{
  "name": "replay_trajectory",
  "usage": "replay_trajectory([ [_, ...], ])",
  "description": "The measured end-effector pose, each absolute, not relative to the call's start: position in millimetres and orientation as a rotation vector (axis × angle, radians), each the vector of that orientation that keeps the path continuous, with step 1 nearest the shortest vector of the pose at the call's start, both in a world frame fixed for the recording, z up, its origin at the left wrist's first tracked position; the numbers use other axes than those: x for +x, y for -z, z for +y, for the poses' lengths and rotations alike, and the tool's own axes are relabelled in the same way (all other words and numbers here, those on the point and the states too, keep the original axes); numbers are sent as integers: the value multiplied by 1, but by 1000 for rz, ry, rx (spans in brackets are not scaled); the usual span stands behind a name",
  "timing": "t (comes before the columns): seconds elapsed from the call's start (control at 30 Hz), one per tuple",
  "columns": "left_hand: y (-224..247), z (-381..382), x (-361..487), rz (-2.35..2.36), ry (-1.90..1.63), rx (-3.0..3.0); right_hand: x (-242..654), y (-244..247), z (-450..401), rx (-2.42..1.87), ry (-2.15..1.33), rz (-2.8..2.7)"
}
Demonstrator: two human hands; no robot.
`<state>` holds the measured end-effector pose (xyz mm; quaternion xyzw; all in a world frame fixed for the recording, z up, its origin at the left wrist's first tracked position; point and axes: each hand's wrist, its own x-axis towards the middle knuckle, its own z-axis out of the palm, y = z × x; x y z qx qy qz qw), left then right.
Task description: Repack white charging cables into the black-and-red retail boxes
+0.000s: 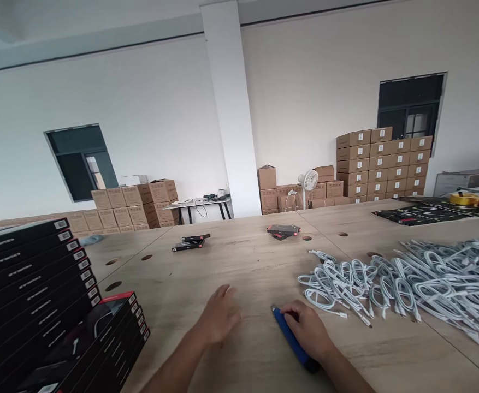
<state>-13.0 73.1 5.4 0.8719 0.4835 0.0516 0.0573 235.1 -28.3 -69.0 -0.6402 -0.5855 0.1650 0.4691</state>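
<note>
Right hand [307, 327] grips a blue tool [291, 339] on the wooden table [206, 284]; left hand [219, 315] rests open, empty; stacked cartons [382, 164] line white walls.

Single head-worn view, from above the near edge of the wooden table [239, 273]. Faces forward, pitched slightly down; forearms enter from bottom edge. Tabletop close, white back wall [149, 125] and pillar [231, 109] far off. No second view.
</note>
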Motion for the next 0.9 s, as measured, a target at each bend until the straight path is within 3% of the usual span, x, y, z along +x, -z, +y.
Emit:
replay_trajectory([
  [0.2, 40, 64, -11, 1563, -329, 2516, 236, 75, -25, -1591, -442, -1420],
  [0.9, 34, 57, -14, 1525, -427, 2359, 238, 71, -21, -1605, -429, -1222],
])
